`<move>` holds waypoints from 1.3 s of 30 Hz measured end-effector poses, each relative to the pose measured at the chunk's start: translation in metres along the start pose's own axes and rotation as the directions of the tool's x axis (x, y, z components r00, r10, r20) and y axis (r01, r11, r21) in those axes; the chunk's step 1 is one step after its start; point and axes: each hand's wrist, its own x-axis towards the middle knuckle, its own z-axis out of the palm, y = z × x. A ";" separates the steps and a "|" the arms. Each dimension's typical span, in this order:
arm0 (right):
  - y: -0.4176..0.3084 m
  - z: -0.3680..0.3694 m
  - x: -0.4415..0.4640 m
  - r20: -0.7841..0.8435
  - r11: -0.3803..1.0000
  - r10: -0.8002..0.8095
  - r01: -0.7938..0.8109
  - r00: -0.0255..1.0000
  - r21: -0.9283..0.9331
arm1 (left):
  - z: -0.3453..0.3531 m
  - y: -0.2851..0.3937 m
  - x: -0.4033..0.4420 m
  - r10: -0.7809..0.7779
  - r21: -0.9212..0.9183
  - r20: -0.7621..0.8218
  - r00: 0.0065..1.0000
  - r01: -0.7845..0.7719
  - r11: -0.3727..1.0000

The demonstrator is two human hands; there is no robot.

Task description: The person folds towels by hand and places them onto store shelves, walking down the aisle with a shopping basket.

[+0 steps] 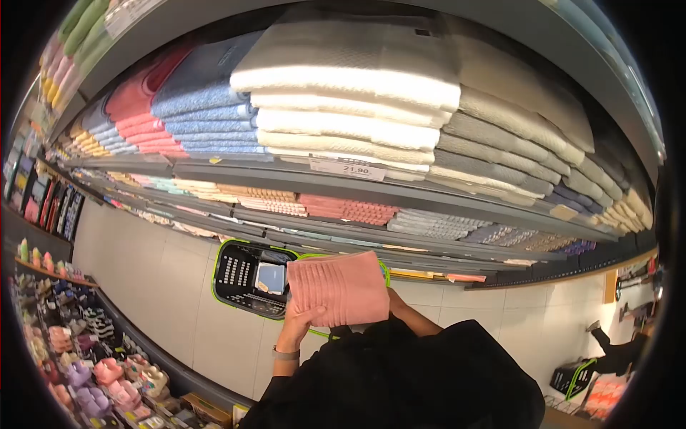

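Observation:
A folded pink towel [343, 286] with ribbed bands is held up in front of my body. My left hand [306, 319] grips its lower left corner, the thumb lying on the front face. My right hand [394, 304] holds the right edge, with most of its fingers hidden behind the cloth. Just beyond the towel on the floor stands a black shopping basket [236, 297] with a green rim, partly covered by the towel. Inside it lies a small blue folded item with a label [271, 277].
A long shelf carries stacks of white towels [350, 71], blue towels [207, 93] and grey towels [507, 129], with a price tag [348, 169] on its edge. Lower shelves hold more towels. Slippers [93, 379] fill a display at left. Another person [622, 350] and basket [568, 379] are at right.

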 end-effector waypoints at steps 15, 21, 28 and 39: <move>-0.231 0.052 -0.074 0.254 0.244 -0.083 -0.227 0.964 0.943 | -0.072 0.011 0.032 -0.233 0.089 0.239 0.943 0.217 0.972; -0.230 0.051 -0.091 0.005 0.727 -0.016 0.008 1.000 0.687 | -0.069 0.005 0.060 -0.285 0.013 0.217 0.933 0.290 0.957; -0.248 0.021 -0.117 0.024 0.814 -0.071 0.044 0.997 0.579 | -0.022 -0.005 0.071 -0.218 0.095 0.235 0.947 0.200 0.975; -0.247 -0.035 -0.143 0.217 0.806 -0.159 -0.001 0.963 0.592 | 0.034 -0.047 0.044 -0.261 0.063 0.162 0.952 0.254 0.965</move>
